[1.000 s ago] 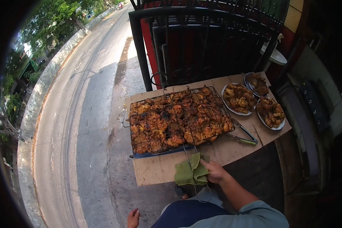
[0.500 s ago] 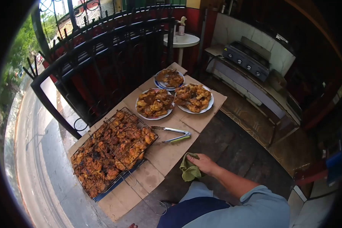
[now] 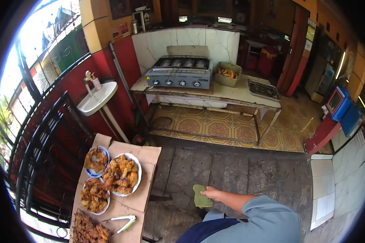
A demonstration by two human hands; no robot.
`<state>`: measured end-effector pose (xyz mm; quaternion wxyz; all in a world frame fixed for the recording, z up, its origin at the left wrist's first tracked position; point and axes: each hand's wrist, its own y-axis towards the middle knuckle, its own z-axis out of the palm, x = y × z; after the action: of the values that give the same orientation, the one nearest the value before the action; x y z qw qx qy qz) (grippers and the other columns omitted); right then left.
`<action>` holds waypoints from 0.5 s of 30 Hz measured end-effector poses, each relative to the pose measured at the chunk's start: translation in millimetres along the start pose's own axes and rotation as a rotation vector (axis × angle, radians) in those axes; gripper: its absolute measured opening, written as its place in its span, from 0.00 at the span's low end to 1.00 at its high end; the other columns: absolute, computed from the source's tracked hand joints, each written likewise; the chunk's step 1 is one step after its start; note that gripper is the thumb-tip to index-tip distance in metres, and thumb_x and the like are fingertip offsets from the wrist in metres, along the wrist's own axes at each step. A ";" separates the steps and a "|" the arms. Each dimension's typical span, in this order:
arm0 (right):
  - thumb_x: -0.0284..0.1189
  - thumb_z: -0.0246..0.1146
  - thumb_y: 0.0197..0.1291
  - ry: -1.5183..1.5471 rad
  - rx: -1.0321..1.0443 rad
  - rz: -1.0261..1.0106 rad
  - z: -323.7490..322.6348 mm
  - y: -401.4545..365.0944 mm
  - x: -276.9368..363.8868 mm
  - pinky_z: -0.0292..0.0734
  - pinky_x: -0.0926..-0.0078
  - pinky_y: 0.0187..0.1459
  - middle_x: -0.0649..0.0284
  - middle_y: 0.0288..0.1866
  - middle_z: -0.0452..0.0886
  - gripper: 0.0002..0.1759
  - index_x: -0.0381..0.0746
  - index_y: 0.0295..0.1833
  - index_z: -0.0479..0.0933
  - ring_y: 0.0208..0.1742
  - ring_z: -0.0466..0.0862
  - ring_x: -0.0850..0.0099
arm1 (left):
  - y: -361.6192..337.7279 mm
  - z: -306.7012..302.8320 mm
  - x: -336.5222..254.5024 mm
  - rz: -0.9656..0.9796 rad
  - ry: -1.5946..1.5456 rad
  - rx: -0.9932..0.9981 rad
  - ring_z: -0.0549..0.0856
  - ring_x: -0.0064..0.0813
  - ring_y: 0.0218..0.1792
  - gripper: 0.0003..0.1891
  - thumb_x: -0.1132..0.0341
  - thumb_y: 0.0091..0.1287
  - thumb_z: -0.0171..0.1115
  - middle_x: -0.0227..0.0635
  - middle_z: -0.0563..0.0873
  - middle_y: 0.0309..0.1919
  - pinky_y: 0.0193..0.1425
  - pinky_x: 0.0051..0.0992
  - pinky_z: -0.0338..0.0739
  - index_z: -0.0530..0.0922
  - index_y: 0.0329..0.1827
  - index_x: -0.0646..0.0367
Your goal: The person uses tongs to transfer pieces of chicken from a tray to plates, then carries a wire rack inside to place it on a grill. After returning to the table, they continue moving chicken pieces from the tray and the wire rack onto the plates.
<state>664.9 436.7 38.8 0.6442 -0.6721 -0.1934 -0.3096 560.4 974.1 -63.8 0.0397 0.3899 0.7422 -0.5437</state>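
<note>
The right hand (image 3: 213, 193) has its fingers and thumb closed on the upper right edge of a folded green cloth (image 3: 201, 197), which hangs beside the fingertips above the dark paved floor (image 3: 231, 170), near the wearer's knee and apart from the cardboard sheet (image 3: 149, 154); the left hand is out of the picture, so what it is doing is beyond telling. The cloth looks light, soft and limp, likely to sag wherever it is not gripped, with little to break; a bunched hold through several layers would probably be surer than one thin edge, and whether it is damp or greasy does not show. On the cardboard, the metal tongs (image 3: 132, 219) lie splayed, and their handle end would seem the stiff, clean place to take hold. Just beyond are three plates of browned chicken pieces (image 3: 121, 174), which look soft and perhaps slippery with glaze, while more charred chicken (image 3: 88, 229) lies at the bottom edge of the view
</note>
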 end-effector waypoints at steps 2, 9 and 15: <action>0.31 0.60 0.69 0.029 -0.119 -0.026 -40.0 17.3 7.4 0.77 0.67 0.52 0.60 0.53 0.83 0.19 0.37 0.63 0.73 0.51 0.82 0.70 | 25.4 9.1 -56.6 0.062 0.039 0.033 0.83 0.37 0.54 0.22 0.52 0.75 0.50 0.45 0.83 0.55 0.59 0.34 0.77 0.75 0.65 0.53; 0.27 0.60 0.63 0.038 -0.710 -0.072 -239.2 107.6 -45.3 0.82 0.56 0.38 0.55 0.46 0.82 0.18 0.39 0.59 0.74 0.42 0.85 0.61 | 86.7 29.7 -194.5 0.227 0.180 0.145 0.83 0.38 0.53 0.22 0.51 0.75 0.49 0.46 0.84 0.54 0.58 0.36 0.77 0.76 0.63 0.53; 0.28 0.60 0.64 0.033 -1.121 -0.230 -333.6 39.3 57.6 0.80 0.57 0.37 0.53 0.42 0.83 0.13 0.36 0.53 0.76 0.43 0.85 0.60 | 109.5 44.1 -258.0 0.247 0.263 0.186 0.84 0.39 0.52 0.23 0.49 0.75 0.48 0.46 0.84 0.53 0.57 0.37 0.77 0.78 0.62 0.54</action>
<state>677.3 96.1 40.6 0.1542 -0.8809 -0.0613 -0.4432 791.1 810.4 -42.1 -0.0276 0.5475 0.6340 -0.5454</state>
